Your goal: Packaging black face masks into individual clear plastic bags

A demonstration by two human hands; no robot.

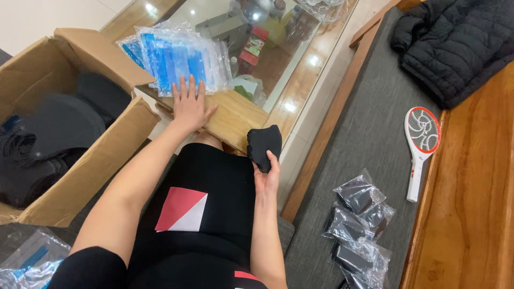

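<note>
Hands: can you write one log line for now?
left hand: flat on clear bags stack | right hand: holds black cloth piece

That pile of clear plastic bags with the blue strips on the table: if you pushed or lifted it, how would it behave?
The stack of clear bags would probably slide and fan out: the glossy sheets already lie splayed, edges uneven. Lifted, it would likely droop, since thin film looks floppy. It seems light; the left hand rests flat on its edge, while the right hand holds a black cloth piece.

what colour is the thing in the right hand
Black: the folded cloth piece held in the right hand is plain black, seen in the head view.
</note>
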